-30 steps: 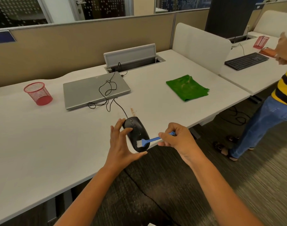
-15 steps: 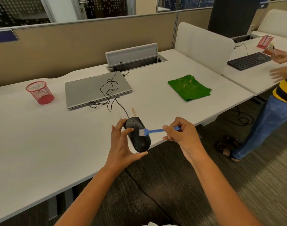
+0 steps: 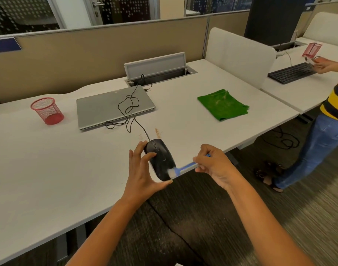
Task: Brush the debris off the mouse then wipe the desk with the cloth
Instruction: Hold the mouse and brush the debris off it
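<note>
My left hand (image 3: 143,171) grips a black wired mouse (image 3: 160,158) at the white desk's (image 3: 49,179) front edge, thumb under its near end, fingers on its left side. My right hand (image 3: 214,166) pinches a small blue brush (image 3: 185,167) by the handle. The white bristles touch the mouse's near right corner. A folded green cloth (image 3: 223,104) lies flat on the desk, farther back to the right. Brownish crumbs (image 3: 157,132) are scattered on the desk just behind the mouse.
A closed grey laptop (image 3: 110,108) lies behind the mouse, with the mouse cable (image 3: 129,106) looped over it. A red mesh cup (image 3: 47,111) stands at back left. Another person (image 3: 325,120) stands at the right by a second desk with a black keyboard (image 3: 290,72).
The brush head has swept from the mouse's upper middle down to its near right corner. My left hand keeps its hold on the mouse. The person at the right moved their hands.
</note>
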A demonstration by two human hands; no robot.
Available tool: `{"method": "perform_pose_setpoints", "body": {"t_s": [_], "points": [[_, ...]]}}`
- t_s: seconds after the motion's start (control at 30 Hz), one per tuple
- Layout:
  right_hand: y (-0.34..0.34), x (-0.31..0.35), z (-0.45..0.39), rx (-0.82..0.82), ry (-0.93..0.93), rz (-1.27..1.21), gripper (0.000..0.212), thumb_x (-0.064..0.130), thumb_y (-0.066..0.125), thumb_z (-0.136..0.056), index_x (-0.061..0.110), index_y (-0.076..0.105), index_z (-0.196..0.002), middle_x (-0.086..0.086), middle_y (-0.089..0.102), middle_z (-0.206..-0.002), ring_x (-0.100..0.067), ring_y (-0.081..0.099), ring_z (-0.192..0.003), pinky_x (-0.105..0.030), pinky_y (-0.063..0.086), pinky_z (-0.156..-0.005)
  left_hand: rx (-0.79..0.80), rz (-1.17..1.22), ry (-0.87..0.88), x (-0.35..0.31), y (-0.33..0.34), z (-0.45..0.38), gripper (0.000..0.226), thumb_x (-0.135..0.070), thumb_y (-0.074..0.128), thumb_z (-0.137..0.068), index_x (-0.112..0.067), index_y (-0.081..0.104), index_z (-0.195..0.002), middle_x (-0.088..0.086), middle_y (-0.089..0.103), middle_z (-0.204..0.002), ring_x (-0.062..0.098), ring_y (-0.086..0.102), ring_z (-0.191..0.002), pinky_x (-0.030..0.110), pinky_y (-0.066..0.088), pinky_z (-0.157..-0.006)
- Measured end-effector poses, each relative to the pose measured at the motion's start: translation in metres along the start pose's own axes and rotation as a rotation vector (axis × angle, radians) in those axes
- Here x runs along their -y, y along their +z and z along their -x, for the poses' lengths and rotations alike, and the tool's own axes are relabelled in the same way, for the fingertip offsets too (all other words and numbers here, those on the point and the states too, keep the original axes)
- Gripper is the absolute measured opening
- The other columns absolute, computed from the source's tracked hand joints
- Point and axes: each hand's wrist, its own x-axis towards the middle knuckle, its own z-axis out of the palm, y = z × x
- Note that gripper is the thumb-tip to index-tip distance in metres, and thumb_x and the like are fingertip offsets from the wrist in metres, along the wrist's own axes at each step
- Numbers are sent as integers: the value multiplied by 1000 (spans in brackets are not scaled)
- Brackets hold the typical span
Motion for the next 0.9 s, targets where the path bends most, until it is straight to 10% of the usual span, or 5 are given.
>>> {"method": "perform_pose_setpoints", "body": {"t_s": [0.9], "points": [[25,34,-11,-36,-279,175,38,-3,67,-78,14,42,-56,8,43,-48,-3,48,-40,-18,48,-45,64,-152,187,2,-13,-4,85,-53,76,-61,-22,31,-127,11,14,-148,27,9,-141,40,-4,-115]]}}
